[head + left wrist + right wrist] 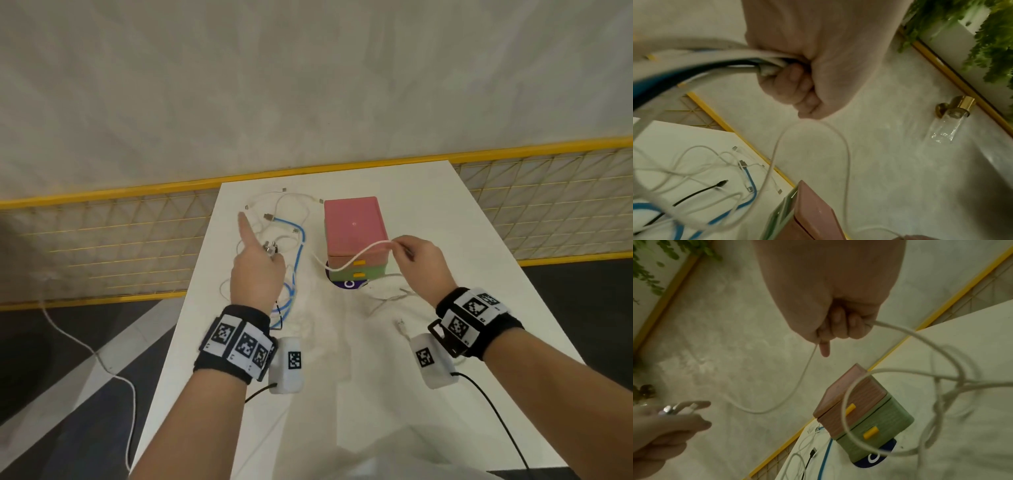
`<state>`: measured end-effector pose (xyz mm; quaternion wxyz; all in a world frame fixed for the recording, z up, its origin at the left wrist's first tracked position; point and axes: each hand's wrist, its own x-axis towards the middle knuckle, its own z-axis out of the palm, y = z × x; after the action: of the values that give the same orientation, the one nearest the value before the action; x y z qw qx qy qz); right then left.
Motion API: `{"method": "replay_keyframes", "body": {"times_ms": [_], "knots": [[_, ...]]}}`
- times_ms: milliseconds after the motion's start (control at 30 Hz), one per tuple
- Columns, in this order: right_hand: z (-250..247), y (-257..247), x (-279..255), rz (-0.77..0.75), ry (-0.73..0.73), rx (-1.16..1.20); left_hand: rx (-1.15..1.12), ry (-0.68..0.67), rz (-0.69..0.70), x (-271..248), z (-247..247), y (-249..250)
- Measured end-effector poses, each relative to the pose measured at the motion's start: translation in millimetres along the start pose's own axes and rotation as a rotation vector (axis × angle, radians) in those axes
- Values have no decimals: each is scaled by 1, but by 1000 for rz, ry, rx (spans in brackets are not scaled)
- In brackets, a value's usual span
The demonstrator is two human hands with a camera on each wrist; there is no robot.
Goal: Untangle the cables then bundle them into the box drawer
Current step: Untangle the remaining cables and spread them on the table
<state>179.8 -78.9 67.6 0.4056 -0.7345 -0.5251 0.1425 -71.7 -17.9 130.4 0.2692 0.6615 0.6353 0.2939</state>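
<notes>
The untangling is under way and, as far as the views show, nothing is stored yet. The left hand (255,274), at centre left of the head view, is clenched round a bunch of cable ends (269,248), metal plugs poking out above the fist, while its index finger points straight out toward the top of the frame. The left wrist view shows white, blue and dark strands all running into that fist. The right hand (419,263), at centre right, pinches a single white cable (349,260) between thumb and fingertips and holds it up in front of the box; the cable sags across the box front and dips toward the bench (428,205).

Most of the cables are not sorted: a blue cable (301,246), several white ones and a thin black one lie looped over each other on the bench to the left of the box, and more white loops trail at lower right of it. My judgement is that one cable is being drawn free of the rest.

The box (354,226), pink above and green below, stands in the middle of the bench. Both drawers, each with a yellow handle (359,263), look closed, so opening a drawer, coiling the cables and putting them in all remain.
</notes>
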Motion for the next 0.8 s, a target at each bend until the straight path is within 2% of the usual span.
{"method": "replay_keyframes", "body": {"times_ms": [67, 133, 200, 267, 333, 400, 467, 533, 667, 733, 800], "knots": [[3, -2, -1, 38, 13, -29, -52, 45, 22, -3, 2, 4], [5, -4, 0, 72, 27, -34, -88, 23, 35, -7, 7, 9], [6, -10, -1, 64, -4, -4, -136, 2, 118, -14, 13, 14], [8, -20, -6, 0, -92, 42, -226, -108, 246, -24, 21, 19], [11, -32, -15, -102, -200, 73, -174, -300, 318, -31, 33, 25], [14, -42, -23, -190, -280, 164, -71, -440, 286, -31, 45, 26], [13, -45, -27, -215, -311, 240, -79, -474, 246, -27, 50, 24], [9, -38, -28, -209, -348, 250, -111, -406, 265, -20, 47, 21], [-3, -16, -32, -191, -416, 176, -228, -33, 163, 1, 25, 8], [-4, -15, -34, -174, -428, 108, -147, 42, 147, 2, 19, 3], [-1, -18, -34, -171, -412, 96, -18, 53, 200, -5, 19, 5]]}}
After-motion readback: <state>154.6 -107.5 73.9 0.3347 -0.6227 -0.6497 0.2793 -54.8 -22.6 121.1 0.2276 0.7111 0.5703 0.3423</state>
